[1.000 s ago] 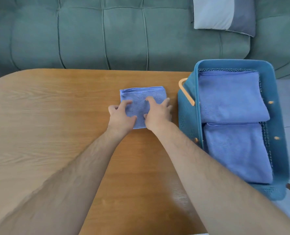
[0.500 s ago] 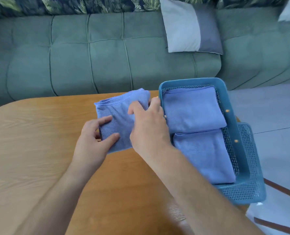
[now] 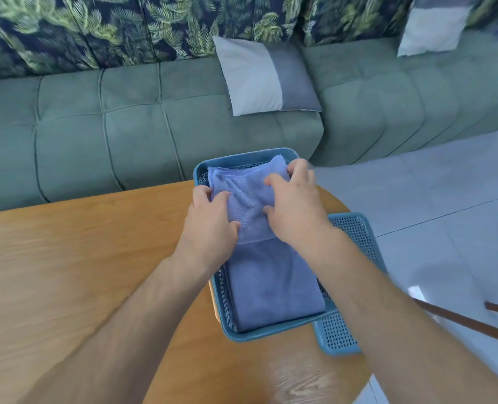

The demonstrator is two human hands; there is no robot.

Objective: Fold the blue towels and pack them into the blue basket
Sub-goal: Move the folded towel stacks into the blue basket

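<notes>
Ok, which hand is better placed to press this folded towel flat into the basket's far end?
Probably the right hand: it spans the folded towel to its far edge, over the blue basket. The left hand only holds the near left edge.

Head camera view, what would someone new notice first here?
Both hands, the left hand and right hand, grip a folded blue towel over the far half of the blue basket at the right edge of the wooden table. A second folded towel already fills the basket's near half. Behind, a grey two-tone cushion leans on the green sofa.
</notes>
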